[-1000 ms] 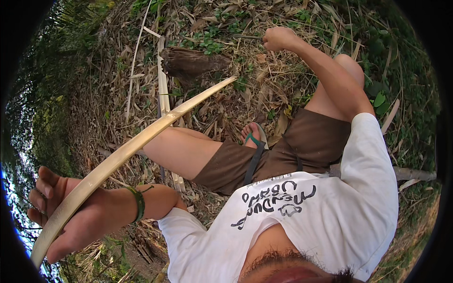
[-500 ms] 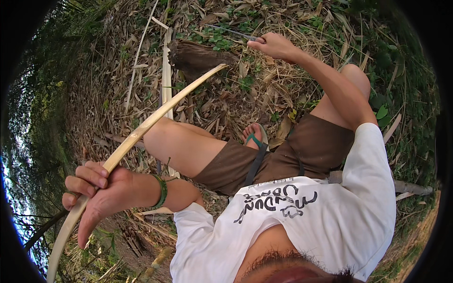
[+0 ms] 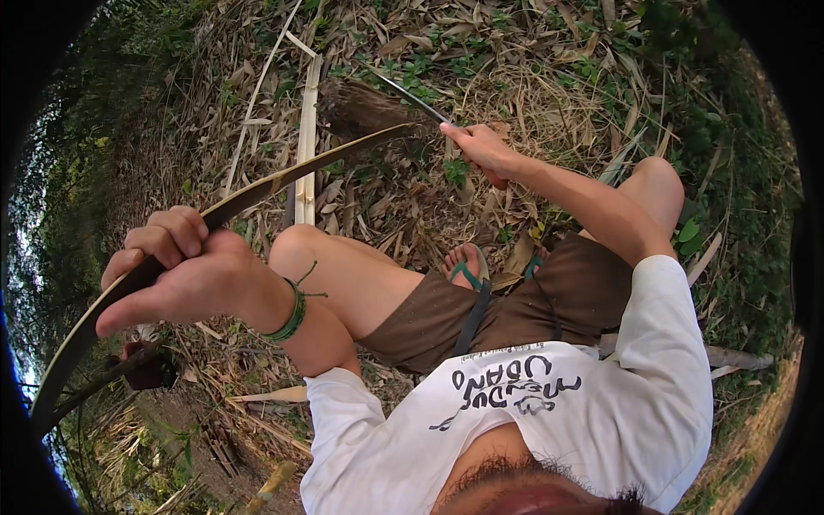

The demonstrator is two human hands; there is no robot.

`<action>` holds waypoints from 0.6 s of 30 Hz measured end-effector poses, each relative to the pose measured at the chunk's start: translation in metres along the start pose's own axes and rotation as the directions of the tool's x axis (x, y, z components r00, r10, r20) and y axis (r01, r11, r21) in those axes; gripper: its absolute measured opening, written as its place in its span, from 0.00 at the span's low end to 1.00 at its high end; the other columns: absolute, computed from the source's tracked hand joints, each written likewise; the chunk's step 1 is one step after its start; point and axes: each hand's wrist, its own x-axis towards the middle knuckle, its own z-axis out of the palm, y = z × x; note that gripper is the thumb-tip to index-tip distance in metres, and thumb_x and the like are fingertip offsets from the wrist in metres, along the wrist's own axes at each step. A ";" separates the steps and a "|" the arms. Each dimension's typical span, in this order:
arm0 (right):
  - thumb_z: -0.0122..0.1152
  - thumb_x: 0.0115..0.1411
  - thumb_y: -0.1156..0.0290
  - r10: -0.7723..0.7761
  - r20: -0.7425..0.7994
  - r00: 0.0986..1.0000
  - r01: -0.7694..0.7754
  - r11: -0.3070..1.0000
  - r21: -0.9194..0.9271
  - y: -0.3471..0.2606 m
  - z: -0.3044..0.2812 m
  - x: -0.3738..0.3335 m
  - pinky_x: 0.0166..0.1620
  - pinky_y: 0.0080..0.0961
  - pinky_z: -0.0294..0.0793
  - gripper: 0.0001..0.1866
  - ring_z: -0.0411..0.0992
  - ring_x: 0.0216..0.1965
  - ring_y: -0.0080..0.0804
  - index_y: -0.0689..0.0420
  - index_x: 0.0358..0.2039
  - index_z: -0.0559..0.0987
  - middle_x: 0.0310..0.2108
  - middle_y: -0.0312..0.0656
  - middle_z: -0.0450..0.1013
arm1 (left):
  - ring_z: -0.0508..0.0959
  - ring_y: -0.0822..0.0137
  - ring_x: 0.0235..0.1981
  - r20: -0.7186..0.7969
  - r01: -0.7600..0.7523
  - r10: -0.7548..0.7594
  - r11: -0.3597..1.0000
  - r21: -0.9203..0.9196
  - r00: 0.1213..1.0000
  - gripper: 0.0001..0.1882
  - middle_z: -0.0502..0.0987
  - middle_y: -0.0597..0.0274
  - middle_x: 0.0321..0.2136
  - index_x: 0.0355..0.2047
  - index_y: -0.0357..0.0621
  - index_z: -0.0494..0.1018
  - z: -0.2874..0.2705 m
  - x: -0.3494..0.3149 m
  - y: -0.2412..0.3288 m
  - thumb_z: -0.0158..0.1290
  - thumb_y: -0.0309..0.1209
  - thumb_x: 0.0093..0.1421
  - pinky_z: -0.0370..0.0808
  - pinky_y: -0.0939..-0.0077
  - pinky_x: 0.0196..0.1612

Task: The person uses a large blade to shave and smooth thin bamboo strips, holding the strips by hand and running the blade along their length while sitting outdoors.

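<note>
Ground [image 3: 549, 94]: dry leaves, straw, green weeds; split bamboo strip [image 3: 305, 146] lying flat; stump [image 3: 360, 107].

Left grip [image 3: 184, 275] is closed round a long curved bamboo strip [image 3: 283, 176], fingers wrapped over it w/ thumb pointing down-left; green cord bracelet [image 3: 292, 313] on that wrist. Strip runs from lower left edge up to a tip near a dark stump [image 3: 365, 107]. Right grip [image 3: 481, 150] is clenched on the handle of a thin dark blade [image 3: 412, 96], pointing up-left, blade tip just beside the stump. Person sits on ground of dry leaves [image 3: 532, 77], knees bent, brown shorts [image 3: 524, 309], white printed shirt [image 3: 549, 421], green sandal [image 3: 468, 270] on foot. A split pale bamboo piece [image 3: 306, 146] lies behind the strip.
</note>
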 end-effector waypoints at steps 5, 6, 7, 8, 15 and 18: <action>0.49 0.68 0.37 -0.136 -0.045 0.990 0.143 0.953 0.269 -0.034 0.013 -0.006 0.20 0.19 0.62 0.30 0.60 0.14 0.17 0.54 0.29 0.72 0.16 0.29 0.62 | 0.48 0.75 0.14 -0.061 -0.031 0.031 0.999 0.008 0.998 0.37 0.47 0.72 0.14 0.26 0.52 0.64 -0.005 0.016 0.002 0.29 0.73 0.64 0.48 0.79 0.17; 0.48 0.69 0.38 -0.157 -0.086 0.984 0.177 0.925 0.337 -0.033 0.014 -0.004 0.18 0.18 0.61 0.29 0.59 0.13 0.16 0.54 0.28 0.71 0.14 0.28 0.62 | 0.48 0.74 0.15 -0.073 -0.036 0.038 0.999 0.034 0.997 0.37 0.47 0.72 0.14 0.26 0.52 0.65 -0.001 0.016 0.000 0.29 0.73 0.64 0.48 0.78 0.18; 0.48 0.69 0.38 -0.155 -0.132 0.979 0.193 0.910 0.367 -0.030 0.018 -0.005 0.18 0.18 0.61 0.30 0.59 0.13 0.16 0.54 0.28 0.71 0.14 0.28 0.62 | 0.48 0.73 0.16 -0.085 -0.042 0.047 0.997 0.061 0.995 0.37 0.48 0.71 0.15 0.26 0.51 0.65 0.003 0.015 0.000 0.30 0.73 0.63 0.48 0.77 0.19; 0.48 0.69 0.38 -0.152 -0.176 0.973 0.211 0.894 0.396 -0.025 0.025 -0.010 0.18 0.18 0.61 0.30 0.59 0.13 0.16 0.55 0.28 0.71 0.14 0.28 0.62 | 0.49 0.72 0.16 -0.097 -0.048 0.056 0.995 0.088 0.994 0.37 0.48 0.71 0.16 0.27 0.51 0.65 0.006 0.013 0.001 0.31 0.74 0.63 0.48 0.76 0.20; 0.50 0.68 0.38 0.001 -0.217 0.976 0.066 0.951 0.301 0.066 0.087 -0.024 0.19 0.23 0.61 0.33 0.61 0.13 0.20 0.57 0.21 0.72 0.13 0.31 0.63 | 0.48 0.72 0.17 -0.100 -0.100 0.117 0.982 0.160 0.988 0.36 0.48 0.70 0.16 0.29 0.51 0.64 0.007 0.009 0.000 0.33 0.73 0.63 0.47 0.76 0.22; 0.50 0.68 0.38 0.014 -0.219 0.976 0.037 0.973 0.227 0.077 0.092 -0.027 0.18 0.23 0.60 0.33 0.60 0.13 0.19 0.57 0.21 0.72 0.12 0.31 0.63 | 0.46 0.74 0.17 -0.177 -0.064 0.089 0.988 0.141 0.980 0.35 0.46 0.71 0.16 0.29 0.50 0.63 0.011 0.017 -0.005 0.34 0.71 0.65 0.46 0.77 0.21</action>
